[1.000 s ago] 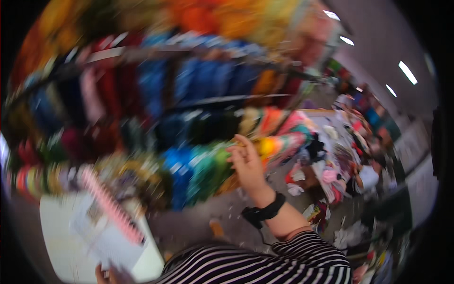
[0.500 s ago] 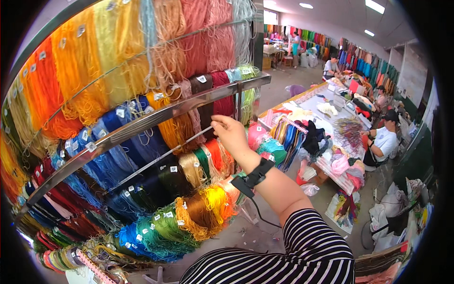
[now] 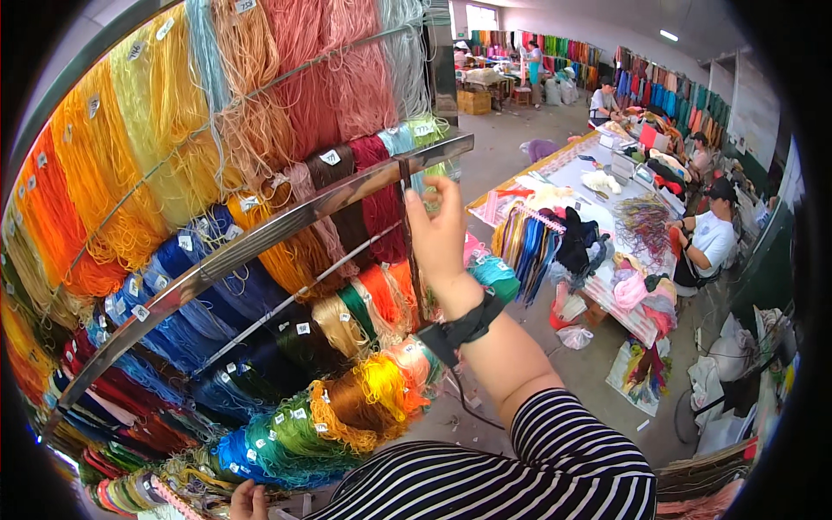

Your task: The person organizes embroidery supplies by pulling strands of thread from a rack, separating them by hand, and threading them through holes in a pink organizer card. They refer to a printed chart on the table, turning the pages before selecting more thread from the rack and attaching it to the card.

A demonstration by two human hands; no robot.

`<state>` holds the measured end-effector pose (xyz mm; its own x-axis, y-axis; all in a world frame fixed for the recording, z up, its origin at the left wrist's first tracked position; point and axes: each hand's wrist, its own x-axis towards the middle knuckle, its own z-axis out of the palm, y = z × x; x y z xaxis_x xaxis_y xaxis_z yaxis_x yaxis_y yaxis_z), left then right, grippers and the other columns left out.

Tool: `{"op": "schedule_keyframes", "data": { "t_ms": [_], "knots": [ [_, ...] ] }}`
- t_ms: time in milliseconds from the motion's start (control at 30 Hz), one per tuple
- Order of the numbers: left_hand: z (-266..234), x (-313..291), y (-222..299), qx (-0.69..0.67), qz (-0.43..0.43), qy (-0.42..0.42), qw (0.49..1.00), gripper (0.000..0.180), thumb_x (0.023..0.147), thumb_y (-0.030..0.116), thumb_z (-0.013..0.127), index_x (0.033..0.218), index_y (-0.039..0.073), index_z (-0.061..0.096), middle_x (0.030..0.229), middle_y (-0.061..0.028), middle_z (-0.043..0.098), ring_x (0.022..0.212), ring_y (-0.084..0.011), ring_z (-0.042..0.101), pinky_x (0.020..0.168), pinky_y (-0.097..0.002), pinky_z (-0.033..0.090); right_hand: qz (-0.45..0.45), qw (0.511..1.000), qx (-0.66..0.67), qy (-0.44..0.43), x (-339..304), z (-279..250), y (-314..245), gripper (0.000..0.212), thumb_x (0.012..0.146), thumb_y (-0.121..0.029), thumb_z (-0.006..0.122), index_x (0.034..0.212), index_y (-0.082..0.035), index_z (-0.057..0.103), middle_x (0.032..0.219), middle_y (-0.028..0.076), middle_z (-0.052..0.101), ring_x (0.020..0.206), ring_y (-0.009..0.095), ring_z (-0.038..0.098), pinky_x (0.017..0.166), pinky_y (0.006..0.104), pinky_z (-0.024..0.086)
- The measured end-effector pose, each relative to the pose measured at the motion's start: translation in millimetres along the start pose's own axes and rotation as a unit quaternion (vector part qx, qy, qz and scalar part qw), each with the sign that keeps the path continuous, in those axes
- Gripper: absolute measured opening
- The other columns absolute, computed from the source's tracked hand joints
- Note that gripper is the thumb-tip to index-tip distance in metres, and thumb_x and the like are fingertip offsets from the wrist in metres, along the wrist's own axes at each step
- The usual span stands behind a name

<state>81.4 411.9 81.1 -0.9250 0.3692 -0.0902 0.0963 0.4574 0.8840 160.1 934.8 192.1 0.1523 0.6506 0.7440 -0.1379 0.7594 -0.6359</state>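
A tall rack (image 3: 260, 234) of coloured thread hanks fills my view, closer than half a second ago, so I am now at the strands. My one raised right hand (image 3: 438, 230) pinches a dark maroon hank (image 3: 381, 204) hanging at the metal rail, fingers together. My left hand (image 3: 249, 501) stays low; I cannot tell its grip.

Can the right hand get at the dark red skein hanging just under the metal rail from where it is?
Probably yes: the right hand is raised at the metal rail, the dark red skein hangs just beside its fingers, and nothing lies between.
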Motion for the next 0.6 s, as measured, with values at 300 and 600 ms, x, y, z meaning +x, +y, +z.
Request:
{"op": "schedule_keyframes", "data": {
  "t_ms": [300, 600],
  "knots": [
    [80.1, 101.4, 141.6, -0.097, 0.201, -0.239, 0.945, 0.026, 0.092, 0.011, 0.062, 0.116, 0.000, 0.059, 0.101, -0.0077, 0.068, 0.081, -0.0131, 0.065, 0.067, -0.0235, 0.052, 0.258, 0.907, 0.205, -0.262, -6.7, -30.3, -7.4, 0.017, 0.093, -0.011, 0.061, 0.103, 0.002, 0.066, 0.086, 0.000, 0.066, 0.081, 0.008, 0.058, 0.074, 0.0223, 0.045],
    [255.4, 148.9, 317.5, -0.200, 0.307, -0.342, 0.865, 0.032, 0.098, 0.019, 0.054, 0.126, 0.003, 0.056, 0.118, -0.0051, 0.062, 0.103, -0.0129, 0.060, 0.084, -0.0261, 0.049, 0.277, 0.881, 0.232, -0.305, 11.6, -50.5, -34.4, 0.022, 0.094, -0.010, 0.060, 0.110, 0.004, 0.066, 0.092, 0.005, 0.069, 0.078, 0.010, 0.061, 0.074, 0.0230, 0.048]
  ]
}}
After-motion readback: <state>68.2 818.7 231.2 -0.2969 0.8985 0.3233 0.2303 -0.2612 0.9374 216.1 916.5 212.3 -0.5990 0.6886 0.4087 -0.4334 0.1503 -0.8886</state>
